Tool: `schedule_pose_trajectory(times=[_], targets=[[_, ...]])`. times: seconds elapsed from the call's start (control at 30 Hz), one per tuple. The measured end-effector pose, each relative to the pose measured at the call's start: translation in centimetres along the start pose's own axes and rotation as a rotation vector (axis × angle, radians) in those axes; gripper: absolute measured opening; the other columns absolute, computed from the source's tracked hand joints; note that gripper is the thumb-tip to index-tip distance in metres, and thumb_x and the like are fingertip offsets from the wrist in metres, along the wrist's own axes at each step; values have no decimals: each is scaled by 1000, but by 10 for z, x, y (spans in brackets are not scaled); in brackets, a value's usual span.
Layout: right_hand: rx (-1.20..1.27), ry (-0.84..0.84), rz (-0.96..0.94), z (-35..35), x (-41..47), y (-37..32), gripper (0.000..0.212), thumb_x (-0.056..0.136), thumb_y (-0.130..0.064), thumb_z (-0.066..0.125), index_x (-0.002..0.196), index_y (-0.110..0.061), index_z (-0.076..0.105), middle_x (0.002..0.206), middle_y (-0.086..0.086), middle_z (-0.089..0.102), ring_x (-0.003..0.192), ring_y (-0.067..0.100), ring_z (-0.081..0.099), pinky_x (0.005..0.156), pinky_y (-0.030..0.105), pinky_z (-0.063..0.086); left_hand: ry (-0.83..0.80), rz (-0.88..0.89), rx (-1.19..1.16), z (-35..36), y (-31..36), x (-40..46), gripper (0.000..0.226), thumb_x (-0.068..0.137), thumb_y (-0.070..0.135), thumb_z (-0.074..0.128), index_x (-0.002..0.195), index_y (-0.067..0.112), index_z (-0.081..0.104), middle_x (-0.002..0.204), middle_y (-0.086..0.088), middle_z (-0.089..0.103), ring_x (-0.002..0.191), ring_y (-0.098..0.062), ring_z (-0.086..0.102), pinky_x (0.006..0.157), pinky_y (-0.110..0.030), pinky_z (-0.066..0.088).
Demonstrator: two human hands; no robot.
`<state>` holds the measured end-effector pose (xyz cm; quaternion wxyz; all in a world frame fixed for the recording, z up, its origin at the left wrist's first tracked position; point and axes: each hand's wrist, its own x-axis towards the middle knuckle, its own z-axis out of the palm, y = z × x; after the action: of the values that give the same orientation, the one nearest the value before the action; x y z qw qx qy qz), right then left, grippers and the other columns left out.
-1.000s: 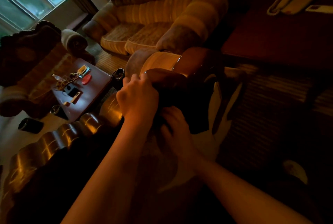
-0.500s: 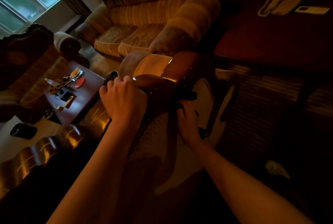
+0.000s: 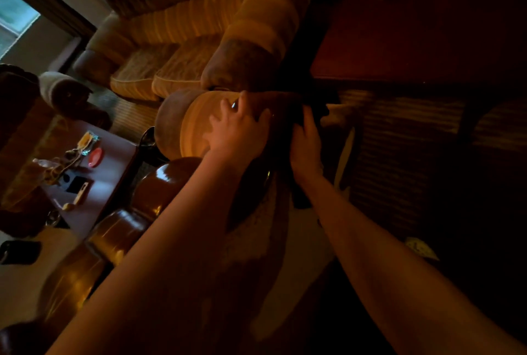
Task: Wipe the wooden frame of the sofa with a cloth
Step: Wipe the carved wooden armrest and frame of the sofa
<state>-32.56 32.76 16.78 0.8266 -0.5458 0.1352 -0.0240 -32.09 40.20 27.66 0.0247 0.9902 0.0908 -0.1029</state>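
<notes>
Polished wood frame of the sofa curves from lower left up to its padded armrest. Your left hand rests on that armrest's top, fingers spread. Just right of the armrest, your right hand grips the dark cloth, fingers curled around it, against the frame's shadowed end.

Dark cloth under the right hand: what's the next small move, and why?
Probably slide the dark cloth onward along the wooden frame, away from the person. The right hand grips the cloth against the frame's glossy curved top, and the left hand lies spread on the padded armrest beside it, bracing. Whether the wood beyond is already wiped is too dark to tell.
</notes>
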Motion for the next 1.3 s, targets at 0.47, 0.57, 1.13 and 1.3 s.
schedule_pose_trajectory(times=[0.47,0.57,1.13,1.3], targets=[[-54,43,-52,1,1,15,45,102,-12,34,146,-13,27,148,8,36,136,22,35,110,46,31,20,-208,-34,19,4,19,82,80,81,21,148,37,5,154,-12,17,135,-45,23,100,-64,30],[24,51,1,-1,7,11,42,102,-16,34,142,-26,35,142,0,44,131,18,41,107,41,37,29,-199,-42,20,4,19,81,81,80,22,147,37,5,153,-13,18,133,-47,24,98,-61,30],[-162,-16,-86,-7,75,35,41,102,-21,32,143,-16,35,154,5,24,140,17,21,113,34,20,172,-114,122,24,11,32,77,81,73,25,138,22,32,151,-18,21,140,-39,15,103,-66,23],[-158,-64,106,-34,115,80,34,103,-17,30,130,-7,48,136,10,46,126,22,42,105,35,33,226,-68,166,36,41,49,64,86,63,37,128,15,45,139,-21,37,130,-42,32,98,-65,32]])
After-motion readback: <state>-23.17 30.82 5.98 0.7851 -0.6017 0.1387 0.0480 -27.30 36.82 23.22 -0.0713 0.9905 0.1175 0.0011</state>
